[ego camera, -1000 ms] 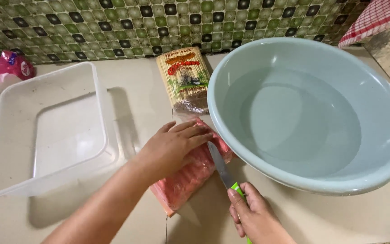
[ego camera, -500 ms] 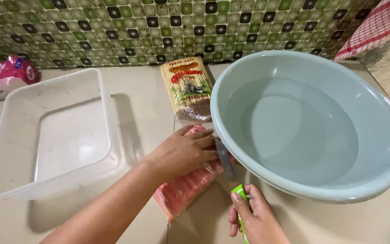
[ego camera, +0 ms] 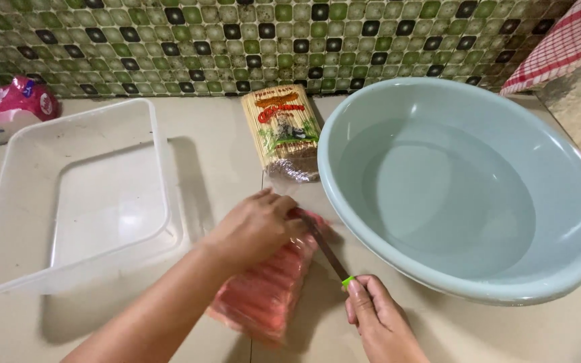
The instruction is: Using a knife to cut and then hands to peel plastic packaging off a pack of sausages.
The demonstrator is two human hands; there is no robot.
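Beige tabletop, near front edge: your left hand presses the pink sausage pack, grip clenched; right hand grasps the knife.

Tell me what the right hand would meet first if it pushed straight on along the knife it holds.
Probably the left hand: the right hand aims its knife up-left, with the tip at the left fingers on the pink sausage packet.
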